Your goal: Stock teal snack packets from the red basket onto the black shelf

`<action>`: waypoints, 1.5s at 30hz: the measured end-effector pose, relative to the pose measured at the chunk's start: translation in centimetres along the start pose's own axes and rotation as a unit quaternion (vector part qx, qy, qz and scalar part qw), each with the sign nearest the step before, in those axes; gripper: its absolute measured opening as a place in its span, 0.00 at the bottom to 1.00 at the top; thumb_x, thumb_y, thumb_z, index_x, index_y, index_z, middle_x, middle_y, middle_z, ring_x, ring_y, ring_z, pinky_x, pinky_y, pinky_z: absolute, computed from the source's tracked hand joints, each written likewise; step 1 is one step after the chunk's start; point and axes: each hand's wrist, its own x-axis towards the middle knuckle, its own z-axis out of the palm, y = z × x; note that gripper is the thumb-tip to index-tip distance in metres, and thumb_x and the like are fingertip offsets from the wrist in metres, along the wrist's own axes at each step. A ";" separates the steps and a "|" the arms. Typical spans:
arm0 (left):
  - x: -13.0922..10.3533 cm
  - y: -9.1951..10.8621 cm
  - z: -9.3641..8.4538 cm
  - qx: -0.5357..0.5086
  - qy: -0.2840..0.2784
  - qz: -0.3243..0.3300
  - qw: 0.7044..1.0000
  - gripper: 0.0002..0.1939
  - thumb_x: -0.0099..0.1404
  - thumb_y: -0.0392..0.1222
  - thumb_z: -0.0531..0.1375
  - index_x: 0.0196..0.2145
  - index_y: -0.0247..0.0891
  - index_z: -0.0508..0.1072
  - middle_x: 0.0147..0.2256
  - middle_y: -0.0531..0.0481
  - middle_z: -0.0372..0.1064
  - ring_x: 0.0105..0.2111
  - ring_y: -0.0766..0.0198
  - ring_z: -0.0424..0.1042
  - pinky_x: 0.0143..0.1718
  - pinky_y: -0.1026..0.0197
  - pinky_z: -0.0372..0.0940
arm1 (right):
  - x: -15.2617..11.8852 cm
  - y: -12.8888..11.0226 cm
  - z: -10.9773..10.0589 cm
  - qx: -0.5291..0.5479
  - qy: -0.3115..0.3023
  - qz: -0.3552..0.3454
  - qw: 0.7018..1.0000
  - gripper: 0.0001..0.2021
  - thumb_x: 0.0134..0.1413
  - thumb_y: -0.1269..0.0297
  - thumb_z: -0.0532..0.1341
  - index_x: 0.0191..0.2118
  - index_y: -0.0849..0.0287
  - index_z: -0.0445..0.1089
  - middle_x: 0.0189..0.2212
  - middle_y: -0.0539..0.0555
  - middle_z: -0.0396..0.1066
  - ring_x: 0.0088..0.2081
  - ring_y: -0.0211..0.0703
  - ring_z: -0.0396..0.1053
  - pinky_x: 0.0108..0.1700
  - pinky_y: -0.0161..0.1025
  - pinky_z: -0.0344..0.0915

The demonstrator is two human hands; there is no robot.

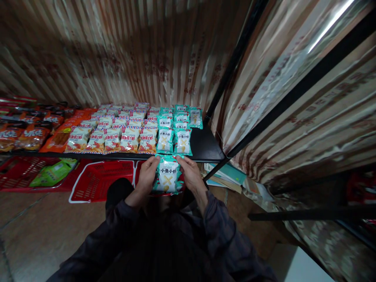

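Observation:
A teal and white snack bag (pixel 167 175) is held upright in front of the shelf edge. My left hand (pixel 147 176) grips its left side near the top corner, and my right hand (pixel 190 175) pinches the upper right corner. More teal edges show behind and below this bag, so it may be more than one. Just beyond it, matching teal bags (pixel 182 141) stand in rows on the black shelf (pixel 205 145). White and orange snack bags (pixel 129 139) fill the shelf to their left.
Orange packets (pixel 66 131) and dark-topped orange bags (pixel 33 135) lie farther left. Red baskets (pixel 100 180) are below the shelf, one with a green bag (pixel 54 172). Black frame bars (pixel 293 90) slant across the right, near papers (pixel 226 174) and a striped curtain (pixel 132 51).

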 end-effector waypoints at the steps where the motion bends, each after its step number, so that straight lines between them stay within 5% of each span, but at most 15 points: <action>1: 0.0 0.2 0.1 0.003 0.006 0.002 1.000 0.16 0.51 0.54 0.64 0.26 0.37 0.72 0.22 0.55 0.65 0.24 0.68 0.64 0.27 0.67 0.61 | -0.1 -0.2 0.1 -0.002 0.001 -0.003 1.000 0.14 0.37 0.53 0.69 0.25 0.59 0.73 0.20 0.46 0.69 0.22 0.33 0.64 0.27 0.32 0.60; 8: -0.5 0.7 0.7 -0.008 0.050 0.000 0.999 0.13 0.48 0.51 0.65 0.22 0.37 0.73 0.20 0.55 0.64 0.22 0.67 0.64 0.25 0.66 0.60 | -0.8 -1.1 1.1 0.060 0.051 -0.007 0.997 0.13 0.31 0.56 0.71 0.22 0.58 0.72 0.19 0.45 0.70 0.21 0.34 0.65 0.28 0.33 0.62; 12: -0.6 0.8 0.7 0.003 0.061 0.012 0.998 0.14 0.48 0.50 0.65 0.20 0.37 0.71 0.17 0.56 0.61 0.21 0.68 0.62 0.22 0.66 0.58 | -0.7 -1.3 1.2 0.066 0.029 -0.001 0.997 0.13 0.33 0.54 0.70 0.24 0.57 0.72 0.19 0.45 0.70 0.23 0.35 0.66 0.29 0.33 0.63; 17: 0.5 1.7 0.9 -0.030 0.109 0.044 0.993 0.15 0.48 0.50 0.64 0.19 0.37 0.67 0.18 0.58 0.59 0.19 0.72 0.57 0.22 0.68 0.55 | -1.5 -1.1 0.6 0.021 -0.051 0.001 0.998 0.18 0.43 0.47 0.65 0.36 0.55 0.73 0.34 0.49 0.75 0.38 0.42 0.71 0.38 0.36 0.67; 21: 1.8 2.7 1.3 -0.075 0.174 0.058 0.980 0.16 0.47 0.49 0.64 0.18 0.36 0.64 0.17 0.59 0.57 0.19 0.74 0.55 0.21 0.68 0.52 | -3.4 0.4 0.1 0.057 -0.053 0.062 0.995 0.24 0.42 0.44 0.65 0.43 0.54 0.71 0.41 0.52 0.74 0.42 0.45 0.71 0.40 0.40 0.69; 27: 2.8 3.2 1.8 -0.071 0.212 0.067 0.972 0.18 0.46 0.52 0.65 0.19 0.36 0.63 0.18 0.60 0.57 0.20 0.73 0.56 0.23 0.68 0.53 | -5.5 2.5 1.1 0.124 -0.045 0.106 0.986 0.18 0.35 0.53 0.72 0.28 0.58 0.69 0.27 0.49 0.73 0.32 0.39 0.72 0.42 0.42 0.70; 37: 3.5 2.8 2.0 -0.045 0.206 0.100 0.972 0.17 0.49 0.52 0.63 0.18 0.36 0.63 0.17 0.59 0.56 0.19 0.73 0.56 0.22 0.68 0.51 | -5.1 3.0 2.4 0.104 -0.015 0.120 0.987 0.19 0.28 0.56 0.74 0.25 0.59 0.67 0.21 0.47 0.70 0.26 0.36 0.71 0.33 0.35 0.71; 45: 3.8 3.9 1.9 -0.052 0.178 0.100 0.978 0.14 0.47 0.48 0.63 0.17 0.36 0.64 0.16 0.59 0.57 0.18 0.73 0.54 0.21 0.68 0.50 | -5.9 2.4 1.7 0.060 -0.024 0.047 0.997 0.17 0.35 0.55 0.71 0.31 0.58 0.70 0.22 0.47 0.71 0.24 0.35 0.69 0.30 0.34 0.68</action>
